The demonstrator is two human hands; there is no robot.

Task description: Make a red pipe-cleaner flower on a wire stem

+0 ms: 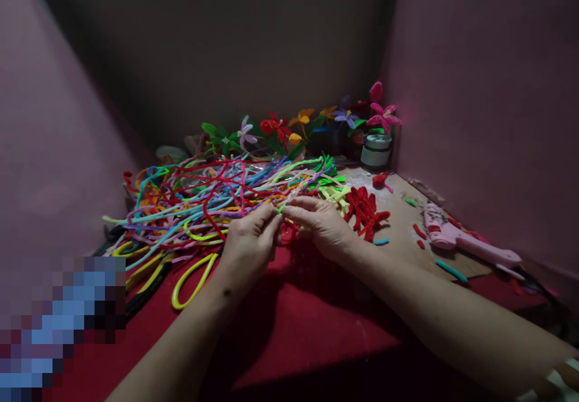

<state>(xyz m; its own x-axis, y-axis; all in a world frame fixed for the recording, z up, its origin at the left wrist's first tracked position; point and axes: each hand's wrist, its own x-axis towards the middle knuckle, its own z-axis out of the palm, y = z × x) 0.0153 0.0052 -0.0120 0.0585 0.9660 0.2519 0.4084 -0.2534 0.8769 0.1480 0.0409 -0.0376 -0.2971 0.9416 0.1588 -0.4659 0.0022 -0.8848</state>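
Between my fingertips, at the middle of the view, is a short bit of bright green pipe cleaner. My left hand pinches it from the left, thumb and forefinger pressed together. From the right, my right hand pinches it too, the two sets of fingertips nearly touching. Most of the green piece is hidden by the fingers. Just beyond and left of the hands spreads a tangled heap of many-coloured pipe cleaners. Beside my right hand lie a bunch of red looped pipe-cleaner pieces and some pale yellow pieces.
A pink glue gun rests on a brown board at the right, among short offcuts. Yellow-handled pliers lie at the left on the red tabletop. Pipe-cleaner flowers and a lidded jar stand at the back.
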